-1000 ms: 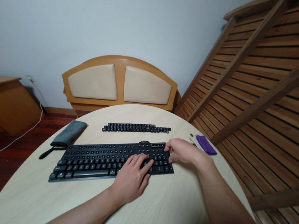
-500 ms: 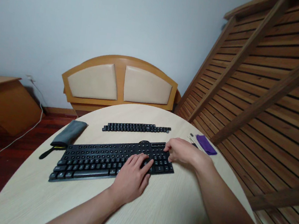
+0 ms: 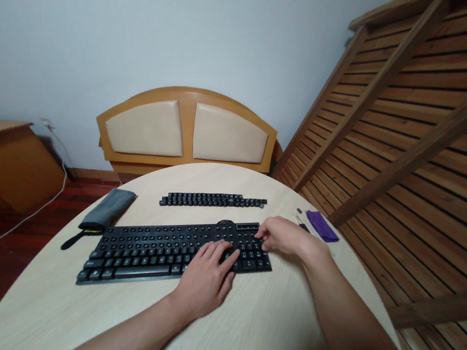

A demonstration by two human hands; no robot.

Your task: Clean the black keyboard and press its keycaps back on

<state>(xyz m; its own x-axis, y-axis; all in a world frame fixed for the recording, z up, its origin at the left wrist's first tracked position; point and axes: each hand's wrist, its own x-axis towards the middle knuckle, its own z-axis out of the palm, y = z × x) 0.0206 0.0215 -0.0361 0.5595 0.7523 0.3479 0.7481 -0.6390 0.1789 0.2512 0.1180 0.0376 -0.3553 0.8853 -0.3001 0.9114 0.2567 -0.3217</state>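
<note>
A black keyboard [image 3: 155,248] lies across the middle of a round pale wooden table [image 3: 265,328]. My left hand [image 3: 205,277] rests flat on the keyboard's right part, fingers stretched out over the keys. At the keyboard's upper right corner my right hand [image 3: 285,236] has its fingers curled down onto the number-pad keys, pinching there; what is between the fingertips is too small to make out. Behind the keyboard a row of loose black keycaps [image 3: 213,200] is lined up on the table.
A grey folded cloth [image 3: 108,209] and a black-handled tool [image 3: 74,237] lie at the table's left. A purple cloth [image 3: 321,225] and small metal tools [image 3: 301,219] lie at the right. A wooden headboard [image 3: 188,129] stands behind; a slatted bed frame [image 3: 415,136] leans at right.
My right hand has shifted slightly to the left over the number pad. My left hand and the keyboard have stayed where they were.
</note>
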